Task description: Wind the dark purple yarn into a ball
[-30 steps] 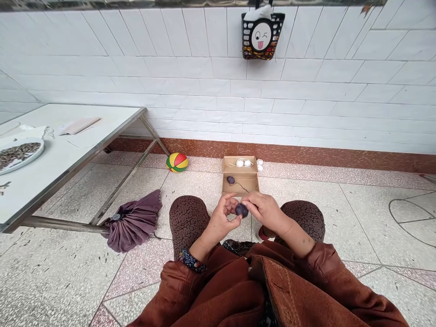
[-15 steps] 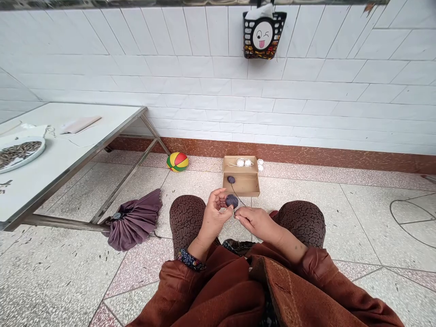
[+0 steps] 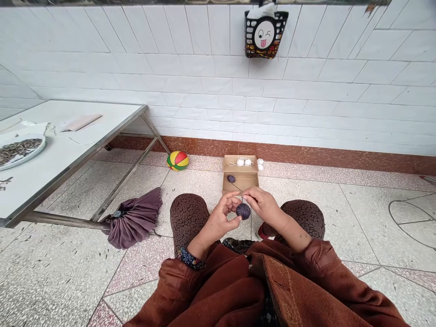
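Note:
Between my two hands is a dark purple-grey ball of yarn [image 3: 243,210]. My left hand [image 3: 223,215] is closed on it, thumb below and fingers curled at its left side. Just above the ball, my right hand [image 3: 264,205] pinches the dark yarn strand. That strand runs back to a smaller dark yarn ball [image 3: 231,179] in an open cardboard box [image 3: 250,180] on the floor. Two white yarn balls [image 3: 244,161] rest in the box's rear half, with loose white ends. Other small white pieces [image 3: 260,164] lie at its right side.
A white-topped metal table [image 3: 78,145] stands at left, bearing a plate of dark husks [image 3: 20,152]. A folded purple umbrella [image 3: 136,220] lies by its leg, and a colourful ball [image 3: 177,161] near the wall. A black basket [image 3: 265,36] hangs above. A wire frame [image 3: 405,222] is at right.
The larger yarn ball has shifted right and slightly down in my left hand. My right hand has risen from below the ball to above it, bringing the strand along.

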A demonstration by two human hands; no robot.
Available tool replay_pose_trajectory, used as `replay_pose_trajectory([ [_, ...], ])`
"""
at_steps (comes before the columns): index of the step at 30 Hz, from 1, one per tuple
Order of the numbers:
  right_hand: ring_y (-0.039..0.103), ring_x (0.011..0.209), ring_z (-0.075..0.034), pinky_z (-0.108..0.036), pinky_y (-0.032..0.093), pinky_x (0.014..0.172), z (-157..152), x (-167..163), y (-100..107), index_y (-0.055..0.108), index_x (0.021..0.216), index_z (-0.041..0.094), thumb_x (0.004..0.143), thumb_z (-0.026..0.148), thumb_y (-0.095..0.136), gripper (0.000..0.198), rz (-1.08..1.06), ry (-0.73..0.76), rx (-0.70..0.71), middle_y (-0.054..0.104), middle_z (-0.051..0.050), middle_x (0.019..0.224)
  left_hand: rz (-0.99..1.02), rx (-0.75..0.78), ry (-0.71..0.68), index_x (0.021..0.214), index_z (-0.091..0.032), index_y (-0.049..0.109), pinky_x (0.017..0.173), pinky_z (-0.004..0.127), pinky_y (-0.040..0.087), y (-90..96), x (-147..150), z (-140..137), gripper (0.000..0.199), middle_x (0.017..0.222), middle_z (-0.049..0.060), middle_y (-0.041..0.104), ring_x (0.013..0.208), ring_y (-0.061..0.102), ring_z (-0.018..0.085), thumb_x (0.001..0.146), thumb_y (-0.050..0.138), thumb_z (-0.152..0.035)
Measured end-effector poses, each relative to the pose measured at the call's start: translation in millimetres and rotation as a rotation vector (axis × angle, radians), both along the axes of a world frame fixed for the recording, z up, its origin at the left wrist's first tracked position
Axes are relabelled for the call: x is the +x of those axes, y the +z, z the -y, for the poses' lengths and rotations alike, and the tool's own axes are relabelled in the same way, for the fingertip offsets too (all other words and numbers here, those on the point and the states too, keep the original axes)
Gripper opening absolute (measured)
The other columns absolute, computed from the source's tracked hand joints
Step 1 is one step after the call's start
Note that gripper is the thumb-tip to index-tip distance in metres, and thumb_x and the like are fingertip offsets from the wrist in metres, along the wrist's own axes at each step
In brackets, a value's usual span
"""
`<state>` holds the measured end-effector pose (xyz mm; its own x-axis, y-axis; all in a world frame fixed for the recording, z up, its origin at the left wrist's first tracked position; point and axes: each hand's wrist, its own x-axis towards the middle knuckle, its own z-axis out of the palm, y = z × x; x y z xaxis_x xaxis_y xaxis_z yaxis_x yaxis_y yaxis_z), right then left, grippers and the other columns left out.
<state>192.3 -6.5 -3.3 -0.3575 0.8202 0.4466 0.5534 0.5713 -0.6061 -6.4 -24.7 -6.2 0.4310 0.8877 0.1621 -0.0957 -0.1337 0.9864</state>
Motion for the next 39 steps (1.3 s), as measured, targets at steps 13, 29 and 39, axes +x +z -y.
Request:
replay_pose_trajectory([
  [13, 0.065, 0.08, -0.017, -0.028, 0.051, 0.074, 26, -15, -13, 0.062, 0.095, 0.022, 0.104, 0.025, 0.049, 0.016, 0.086, 0.216, -0.082, 0.069, -0.004, 0.087, -0.061, -0.08, 0.368, 0.113, -0.022, 0.073, 0.081, 0.027, 0.05, -13.4, -5, -12, 0.037, 0.1, 0.003, 0.062, 0.087, 0.059, 0.015, 0.076, 0.069, -0.019],
  [29, 0.063, 0.08, -0.019, -0.029, 0.049, 0.073, 0, -3, -6, 0.06, 0.095, 0.022, 0.106, 0.03, 0.046, 0.02, -0.079, 0.006, -0.02, 0.065, -0.004, 0.085, 0.245, -0.231, 0.013, 0.135, -0.024, 0.062, 0.092, 0.032, 0.047, -8.8, 1, 1, 0.063, 0.109, 0.007, 0.066, 0.101, 0.06, 0.019, 0.075, 0.081, -0.031],
  [39, 0.06, 0.074, -0.017, -0.027, 0.047, 0.07, 22, -18, -38, 0.056, 0.091, 0.022, 0.106, 0.03, 0.043, 0.021, -0.031, 0.065, -0.181, 0.063, -0.001, 0.08, 0.45, -0.392, 0.167, 0.111, -0.021, 0.074, 0.095, 0.033, 0.047, -13.5, 0, -8, 0.046, 0.112, 0.008, 0.072, 0.104, 0.064, 0.02, 0.068, 0.086, -0.033],
])
